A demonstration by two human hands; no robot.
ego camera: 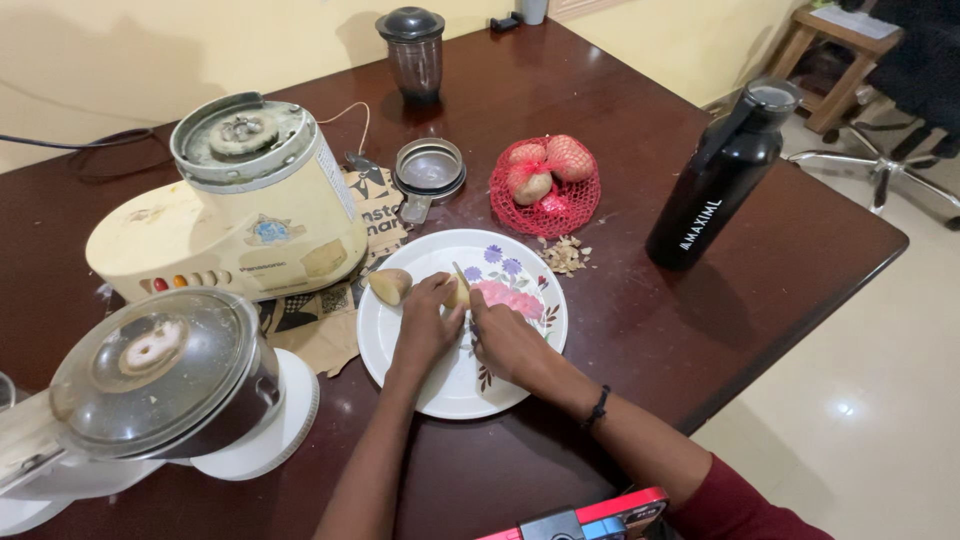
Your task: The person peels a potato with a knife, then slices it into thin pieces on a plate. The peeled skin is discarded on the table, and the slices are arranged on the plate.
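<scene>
We see a potato piece (pixel 458 293) on the white floral plate (pixel 520 262), near the middle of the dark wooden table (pixel 620 110). Our left hand (pixel 425 325) lies over it with fingers curled, pinching it against the plate. Our right hand (pixel 505 340) sits just beside, closed around a knife (pixel 463 280) whose blade stands at the potato piece; the handle is hidden in the fist. A second potato half (pixel 390 286) lies at the plate's left rim, just beyond the left hand.

Past the plate, a red mesh bag of potatoes (pixel 546 185) rests on the table, with a small heap of peelings (pixel 566 255) between bag and plate. To the right stands a tall black bottle (pixel 722 175) with pale lettering down its side. To the left, a cream mixer grinder base (pixel 235 215) sits on printed brown paper (pixel 320 325), and a steel jar with a clear lid (pixel 160 375) stands on a white base nearer us. A round lid (pixel 430 170) and a dark grinder jar (pixel 413 50) lie farther back.
</scene>
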